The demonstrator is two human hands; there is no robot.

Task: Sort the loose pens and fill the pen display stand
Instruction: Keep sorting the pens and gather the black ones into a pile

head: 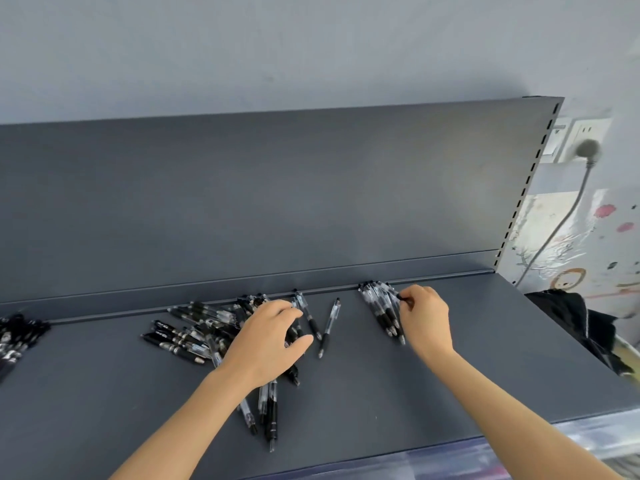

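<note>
A loose heap of black and clear pens (194, 332) lies on the dark grey shelf (381, 386), left of centre. My left hand (268, 339) rests over the heap's right side, fingers curled around a pen there. A tidy bundle of aligned pens (381, 308) lies further right near the back lip. My right hand (424, 315) pinches the top end of a pen at that bundle's right side. Two single pens (329, 327) lie between the hands. Several more pens (268, 410) stick out below my left wrist. No display stand is in view.
Another cluster of dark pens (17, 336) sits at the far left edge. The shelf's upright back panel (277, 195) rises behind. A black bag (571, 320) lies past the shelf's right end, below a wall socket with a grey plug (587, 148).
</note>
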